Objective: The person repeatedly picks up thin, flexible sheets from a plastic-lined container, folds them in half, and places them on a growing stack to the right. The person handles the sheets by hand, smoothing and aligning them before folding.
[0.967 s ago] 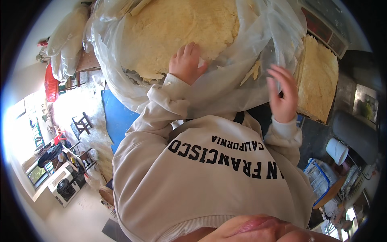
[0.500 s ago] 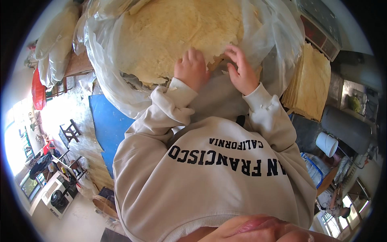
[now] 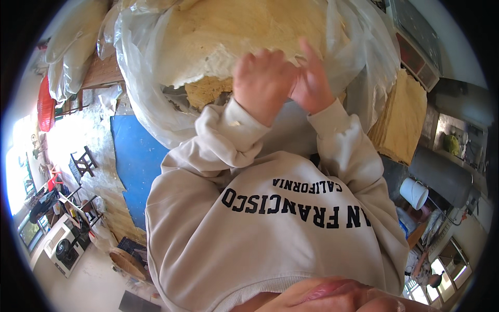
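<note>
Sheets (image 3: pixel 244 28), yellow, piled in clear plastic bag (image 3: pixel 136 78); top one, I judge, partly lifted, not off, more beneath. Left hand (image 3: pixel 264 83) and right hand (image 3: pixel 313 86): together over near edge; blurred, grip I cannot tell. Stack (image 3: pixel 400 117): beside bag, right.

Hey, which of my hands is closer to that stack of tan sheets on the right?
Your right hand: it is left of the stack of tan sheets, with clear plastic between them. Your left hand is farther off, on the right hand's other side.
</note>
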`<action>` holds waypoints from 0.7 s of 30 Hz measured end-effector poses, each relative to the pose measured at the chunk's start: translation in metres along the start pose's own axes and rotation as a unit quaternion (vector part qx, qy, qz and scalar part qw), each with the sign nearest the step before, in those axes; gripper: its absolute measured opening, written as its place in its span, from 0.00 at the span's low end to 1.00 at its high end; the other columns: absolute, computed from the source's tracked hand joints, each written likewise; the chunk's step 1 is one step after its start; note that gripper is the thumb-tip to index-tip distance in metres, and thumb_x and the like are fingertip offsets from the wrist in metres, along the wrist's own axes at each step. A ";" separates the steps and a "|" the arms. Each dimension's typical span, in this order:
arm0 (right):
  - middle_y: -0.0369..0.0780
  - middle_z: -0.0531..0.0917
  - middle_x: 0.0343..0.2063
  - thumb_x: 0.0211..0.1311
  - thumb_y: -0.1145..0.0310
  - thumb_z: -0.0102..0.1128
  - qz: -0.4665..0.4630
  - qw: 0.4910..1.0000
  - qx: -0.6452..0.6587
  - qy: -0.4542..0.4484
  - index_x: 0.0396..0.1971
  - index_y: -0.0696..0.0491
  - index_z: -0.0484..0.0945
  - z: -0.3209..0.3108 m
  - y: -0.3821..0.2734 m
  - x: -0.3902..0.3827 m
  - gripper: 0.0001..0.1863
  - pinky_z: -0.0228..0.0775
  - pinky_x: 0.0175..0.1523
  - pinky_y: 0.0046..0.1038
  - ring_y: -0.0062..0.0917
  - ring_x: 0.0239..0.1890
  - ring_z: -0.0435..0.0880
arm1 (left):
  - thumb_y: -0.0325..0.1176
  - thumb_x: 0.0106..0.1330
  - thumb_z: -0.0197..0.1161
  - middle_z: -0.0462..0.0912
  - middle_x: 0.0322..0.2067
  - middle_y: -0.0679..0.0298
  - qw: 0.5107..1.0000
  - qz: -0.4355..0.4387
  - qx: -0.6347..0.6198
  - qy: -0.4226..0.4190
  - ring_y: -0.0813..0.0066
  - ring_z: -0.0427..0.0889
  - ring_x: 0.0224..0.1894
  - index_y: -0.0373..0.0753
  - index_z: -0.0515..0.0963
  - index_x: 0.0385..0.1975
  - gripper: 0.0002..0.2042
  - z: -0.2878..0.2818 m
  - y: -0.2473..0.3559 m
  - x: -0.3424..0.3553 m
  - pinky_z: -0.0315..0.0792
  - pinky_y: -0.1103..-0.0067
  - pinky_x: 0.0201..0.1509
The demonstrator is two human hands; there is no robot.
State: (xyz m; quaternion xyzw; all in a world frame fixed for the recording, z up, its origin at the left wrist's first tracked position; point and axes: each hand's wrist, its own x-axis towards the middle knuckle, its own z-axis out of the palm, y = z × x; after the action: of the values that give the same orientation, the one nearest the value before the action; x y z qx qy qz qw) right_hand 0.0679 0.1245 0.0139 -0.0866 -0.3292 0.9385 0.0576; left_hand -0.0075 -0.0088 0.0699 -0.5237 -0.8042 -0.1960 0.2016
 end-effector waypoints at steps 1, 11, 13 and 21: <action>0.43 0.81 0.46 0.71 0.65 0.55 0.033 0.997 -0.038 0.062 0.59 0.62 0.64 0.001 -0.002 0.012 0.24 0.75 0.53 0.36 0.32 0.49 0.81 | 0.34 0.47 0.61 0.76 0.32 0.71 0.999 0.026 -0.028 0.011 0.72 0.76 0.40 0.48 0.77 0.29 0.08 0.006 0.005 -0.009 0.68 0.75 0.42; 0.55 0.78 0.55 0.59 0.75 0.59 -0.006 0.998 0.040 -0.050 0.59 0.69 0.68 0.032 -0.132 0.155 0.27 0.76 0.62 0.34 0.40 0.57 0.80 | 0.54 0.61 0.65 0.71 0.59 0.57 0.917 -0.108 -0.011 -0.385 0.51 0.71 0.63 0.43 0.75 0.54 0.27 0.039 -0.053 -0.052 0.76 0.64 0.51; 0.54 0.79 0.54 0.61 0.77 0.54 -0.003 0.998 0.052 -0.037 0.57 0.69 0.70 0.040 -0.154 0.175 0.23 0.77 0.61 0.35 0.40 0.55 0.82 | 0.52 0.64 0.62 0.72 0.59 0.60 0.867 -0.072 -0.079 -0.486 0.51 0.73 0.60 0.45 0.75 0.54 0.23 0.053 -0.082 -0.023 0.76 0.62 0.50; 0.51 0.82 0.50 0.69 0.75 0.46 -0.031 0.971 -0.091 -0.220 0.55 0.71 0.71 0.066 -0.224 0.253 0.19 0.77 0.58 0.31 0.36 0.51 0.84 | 0.56 0.68 0.55 0.60 0.71 0.62 0.981 -0.142 -0.009 -0.131 0.46 0.55 0.72 0.56 0.64 0.68 0.30 0.139 -0.152 0.012 0.50 0.48 0.71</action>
State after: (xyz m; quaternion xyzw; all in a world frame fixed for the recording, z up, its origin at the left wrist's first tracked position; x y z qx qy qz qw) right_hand -0.1812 0.3006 0.1735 0.1268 -0.4205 0.8984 0.0046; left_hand -0.1690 0.0166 -0.0562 -0.4269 -0.8880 -0.1599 0.0598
